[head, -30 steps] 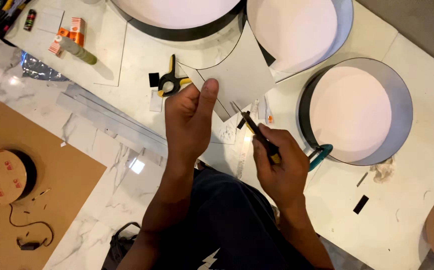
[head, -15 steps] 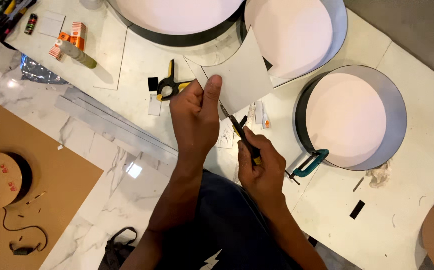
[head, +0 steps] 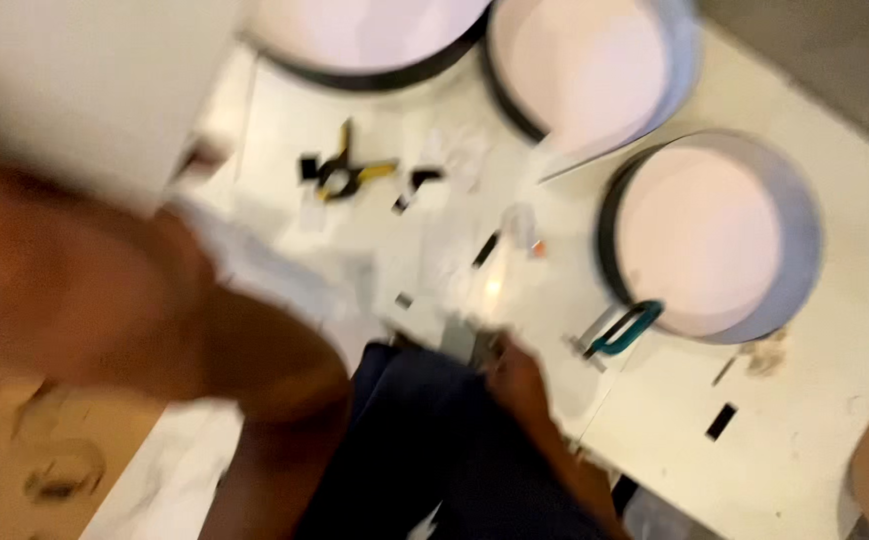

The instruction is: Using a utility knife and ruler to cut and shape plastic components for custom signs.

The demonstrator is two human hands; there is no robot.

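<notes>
- The whole view is smeared by motion, so fine detail cannot be read.
- The left hand (head: 65,290), seen over the bench (head: 835,330) half a second ago, has been raised close to the camera; the left side of the view is filled by it and its forearm.
- A pale sheet (head: 85,90) is seen above that hand, near the top left corner; whether the fingers are closed on it cannot be told.
- The right hand (head: 520,385) has been drawn back to the near edge of the bench, over the dark trousers (head: 425,440); its grip cannot be told, and the knife held earlier cannot be made out.
- A teal clamp (head: 623,330) is left just beyond the right hand, touching the round ring (head: 795,240) at its near rim.
- A yellow-and-black clamp (head: 345,172) is seen unmoved toward the far edge.
- Two more rings are seen at the far edge.
</notes>
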